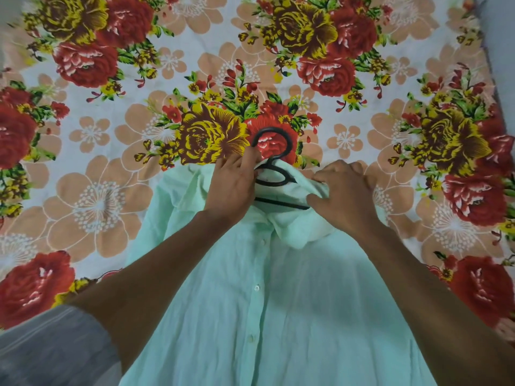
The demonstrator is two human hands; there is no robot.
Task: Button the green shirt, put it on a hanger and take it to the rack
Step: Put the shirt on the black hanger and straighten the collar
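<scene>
Head view: green shirt [278, 316] flat on floral bedsheet [111, 190], buttoned. Left hand [231, 188] pinches collar beside black hanger [274, 174]; right hand [342, 196] bunches collar cloth opposite. Fabric light, limp, likely slips off; lift by hanger hook.

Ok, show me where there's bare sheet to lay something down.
Free: the floral sheet left of the green shirt, right of it, and everything beyond the hanger hook. Crowded: the collar, where left hand and right hand work.
</scene>
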